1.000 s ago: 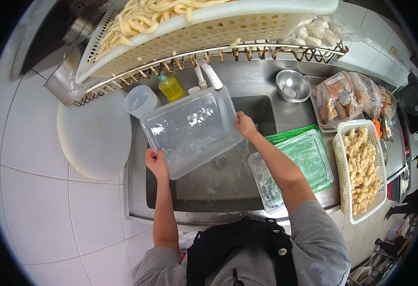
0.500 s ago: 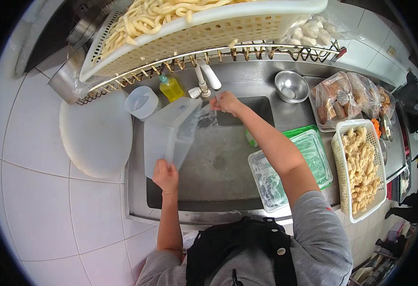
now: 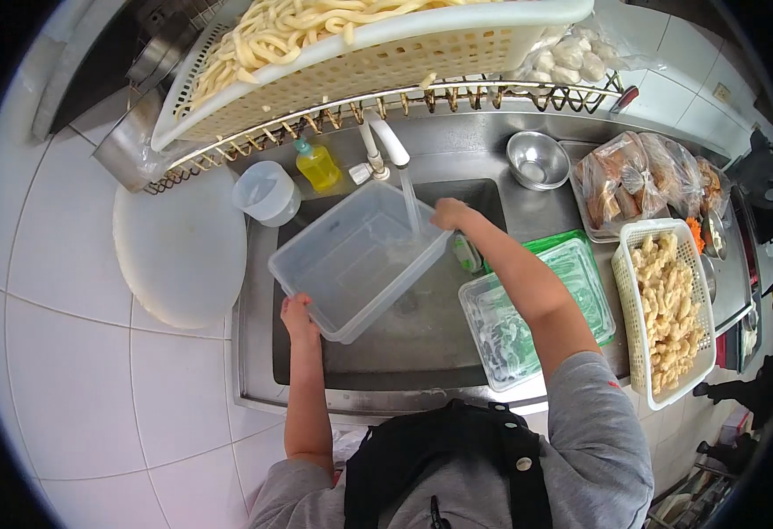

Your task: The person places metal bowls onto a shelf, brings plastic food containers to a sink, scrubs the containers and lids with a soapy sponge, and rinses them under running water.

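Observation:
A clear plastic storage box (image 3: 342, 264) is held over the sink (image 3: 386, 361), its open top facing up. My left hand (image 3: 300, 317) grips its near left corner, fingers closed on the rim. At the far right corner, my right hand (image 3: 451, 214) is closed on the rim as well. Water runs from the white faucet (image 3: 389, 141) into the box near its right end. Beside the right hand, a green and white object (image 3: 467, 254), perhaps a sponge, lies at the sink's right side.
Right of the sink lie a soapy clear lid (image 3: 501, 339) and a green lid (image 3: 602, 326). Beyond are a steel bowl (image 3: 538, 160), bagged food (image 3: 638, 181) and a basket of pale pieces (image 3: 666, 317). Behind stand a yellow soap bottle (image 3: 318, 167) and a plastic tub (image 3: 267, 196).
The box has turned from a steep tilt to open side up under the faucet. My right hand has moved from the faucet's stream to the box's far right corner.

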